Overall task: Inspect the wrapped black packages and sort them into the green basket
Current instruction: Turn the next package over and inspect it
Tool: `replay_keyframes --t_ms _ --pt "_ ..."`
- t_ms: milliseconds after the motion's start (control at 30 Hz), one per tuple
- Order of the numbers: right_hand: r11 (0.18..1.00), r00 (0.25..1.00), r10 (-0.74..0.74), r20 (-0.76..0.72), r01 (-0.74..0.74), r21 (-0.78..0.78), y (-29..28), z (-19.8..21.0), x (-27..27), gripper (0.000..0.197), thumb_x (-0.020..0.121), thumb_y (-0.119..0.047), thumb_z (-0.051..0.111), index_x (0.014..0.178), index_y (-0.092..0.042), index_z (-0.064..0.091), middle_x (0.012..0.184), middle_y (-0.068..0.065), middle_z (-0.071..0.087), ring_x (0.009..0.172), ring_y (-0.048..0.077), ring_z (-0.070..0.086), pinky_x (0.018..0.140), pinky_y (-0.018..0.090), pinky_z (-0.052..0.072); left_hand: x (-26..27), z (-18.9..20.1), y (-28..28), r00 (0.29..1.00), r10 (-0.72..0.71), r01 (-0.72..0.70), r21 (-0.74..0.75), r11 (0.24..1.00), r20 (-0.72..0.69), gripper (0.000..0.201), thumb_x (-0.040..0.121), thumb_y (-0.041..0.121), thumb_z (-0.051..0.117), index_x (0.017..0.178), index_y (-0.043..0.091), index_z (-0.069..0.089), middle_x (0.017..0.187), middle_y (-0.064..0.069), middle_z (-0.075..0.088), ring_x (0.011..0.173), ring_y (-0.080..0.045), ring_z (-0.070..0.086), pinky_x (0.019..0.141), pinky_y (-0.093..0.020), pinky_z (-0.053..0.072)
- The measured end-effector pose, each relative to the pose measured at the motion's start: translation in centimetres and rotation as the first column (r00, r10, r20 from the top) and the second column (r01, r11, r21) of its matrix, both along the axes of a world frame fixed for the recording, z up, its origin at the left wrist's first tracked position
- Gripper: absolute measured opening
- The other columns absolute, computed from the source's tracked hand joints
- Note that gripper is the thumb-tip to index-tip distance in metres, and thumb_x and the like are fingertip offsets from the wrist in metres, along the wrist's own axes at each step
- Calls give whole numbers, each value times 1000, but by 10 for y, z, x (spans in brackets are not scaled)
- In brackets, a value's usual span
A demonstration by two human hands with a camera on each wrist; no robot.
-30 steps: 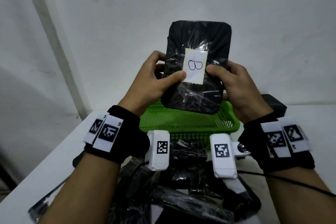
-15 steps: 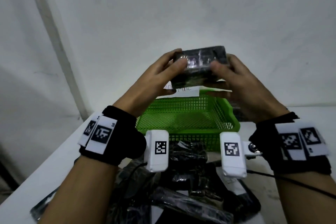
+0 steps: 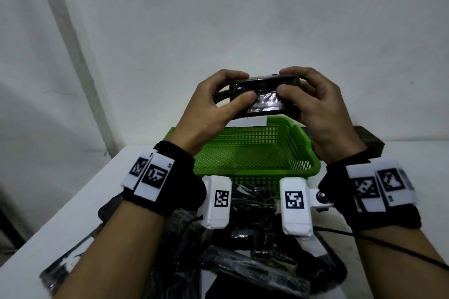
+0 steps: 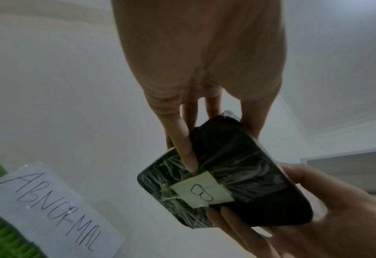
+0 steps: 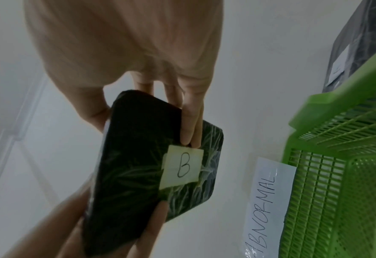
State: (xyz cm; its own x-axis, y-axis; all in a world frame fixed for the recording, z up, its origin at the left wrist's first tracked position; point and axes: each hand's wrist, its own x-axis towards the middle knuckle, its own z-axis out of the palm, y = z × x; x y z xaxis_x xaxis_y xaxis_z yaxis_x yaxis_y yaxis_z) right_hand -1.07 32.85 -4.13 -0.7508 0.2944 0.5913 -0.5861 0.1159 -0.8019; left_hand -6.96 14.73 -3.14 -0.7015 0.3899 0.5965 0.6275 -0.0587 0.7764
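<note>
1. Holding the left end of the wrapped black package (image 3: 263, 97), the left hand (image 3: 206, 109) is curled round it, thumb on the near face and fingers (image 4: 187, 153) pressed on the far, labelled face. This pinch is best kept at the edge, so that the film is not dragged and the label (image 4: 201, 189) is left uncovered.

2. Between the two grips, the package is held in the air, roughly edge-on to the head camera, above the far rim of the green basket (image 3: 255, 155). Its labelled face, marked "B", is turned away from the person. The inspection is judged to be in hand; each face should be turned slowly into view before any sorting is decided.

3. At the right end, the right hand (image 3: 313, 104) is likewise closed on the package, fingertips (image 5: 190, 137) just beside the label. Equal pressure from both sides is advised, as the glossy film looks slippery.

4. Below the grip, a paper sign reading "ABNORMAL" (image 5: 267, 206) lies against the basket. The package should be lowered into the basket only if a fault is found.
</note>
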Motion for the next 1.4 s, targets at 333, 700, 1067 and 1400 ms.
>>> replay_keyframes --t_ms 333,700,1067,1400 --pt "983 983 183 2 -183 -33 3 5 6 39 81 -16 71 117 -23 59 122 -12 61 95 1 69 72 22 55 -4 4 -6 928 -71 63 35 997 365 56 91 31 68 141 26 44 107 9 73 90 -9 71 75 -29 55" --pt "990 996 5 89 8 -140 -6 -4 -6 75 70 -8 80 138 -18 51 114 9 73 92 15 75 69 28 58 -5 4 -6 970 -69 77 -28 997 231 98 70 15 74 152 34 25 129 -9 61 113 -21 66 89 -38 56" --pt "915 976 -215 23 193 354 2 2 7 63 82 -36 80 138 -34 50 122 -18 64 102 -3 66 71 11 48 12 17 -6 974 91 -71 -100 992 207 45 95 56 51 132 32 46 115 10 62 104 -10 66 78 -36 61" --pt "989 996 -86 8 84 125 -13 3 6 19 83 -47 71 91 -31 63 95 -6 70 92 14 71 87 54 58 14 12 2 993 -11 11 4 1000 119 38 83 23 74 110 22 48 102 9 58 90 -12 63 91 -51 54"
